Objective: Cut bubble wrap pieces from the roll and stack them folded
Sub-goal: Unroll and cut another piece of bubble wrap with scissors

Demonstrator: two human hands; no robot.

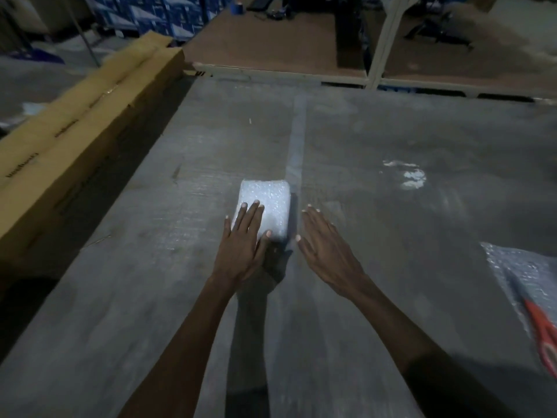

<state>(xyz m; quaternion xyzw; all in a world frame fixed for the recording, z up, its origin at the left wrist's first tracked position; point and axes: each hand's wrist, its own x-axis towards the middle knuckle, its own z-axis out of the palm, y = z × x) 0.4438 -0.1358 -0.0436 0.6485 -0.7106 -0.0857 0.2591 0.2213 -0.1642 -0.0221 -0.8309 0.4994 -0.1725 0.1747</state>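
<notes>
Glossy plastic bubble wrap point(266, 203); matt grey tabletop point(391, 206).

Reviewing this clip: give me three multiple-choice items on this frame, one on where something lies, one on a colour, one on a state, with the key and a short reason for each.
1. Where do the scissors lie?
A. On the loose bubble wrap at the right edge of the table
B. Under the left hand
C. On the cardboard box

2. What colour are the scissors' handles?
A. Blue
B. Red-orange
C. Black

3. What is the left hand doing?
A. Gripping the scissors
B. Lifting the box
C. Pressing flat on the folded bubble wrap

Key:
1 A: the scissors rest on the loose bubble wrap at the edge of the table, far from the cardboard box.
2 B: the handles show red-orange.
3 C: the left hand lies palm down, fingers spread, on the folded bubble wrap; the right hand is open beside it, not touching it.
</notes>
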